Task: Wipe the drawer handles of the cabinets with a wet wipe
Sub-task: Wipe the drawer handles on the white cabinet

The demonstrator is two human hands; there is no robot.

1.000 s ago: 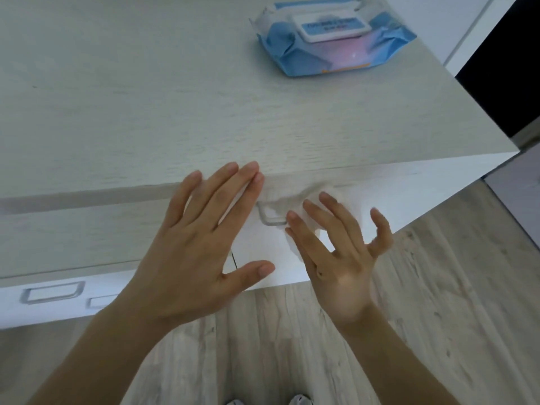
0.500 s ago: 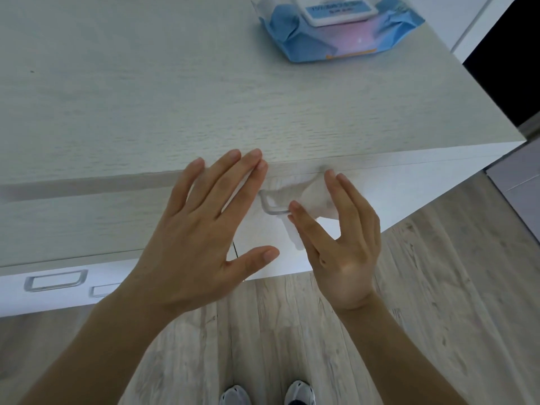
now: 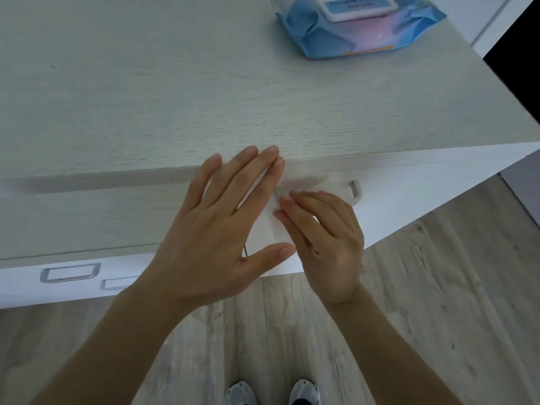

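While half a second ago only its left corner showed, the right hand (image 3: 327, 238) now presses the wet wipe (image 3: 333, 187) leftward along the top drawer handle (image 3: 355, 190), baring its right end, left hand (image 3: 216, 229) spread flat alongside.

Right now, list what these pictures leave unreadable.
- Drawer handle, head view: only its right end shows; the wet wipe and right hand cover the rest.
- Wipes pack: top cut off by the frame edge, label print too small.
- Small handle: partly behind the left hand.
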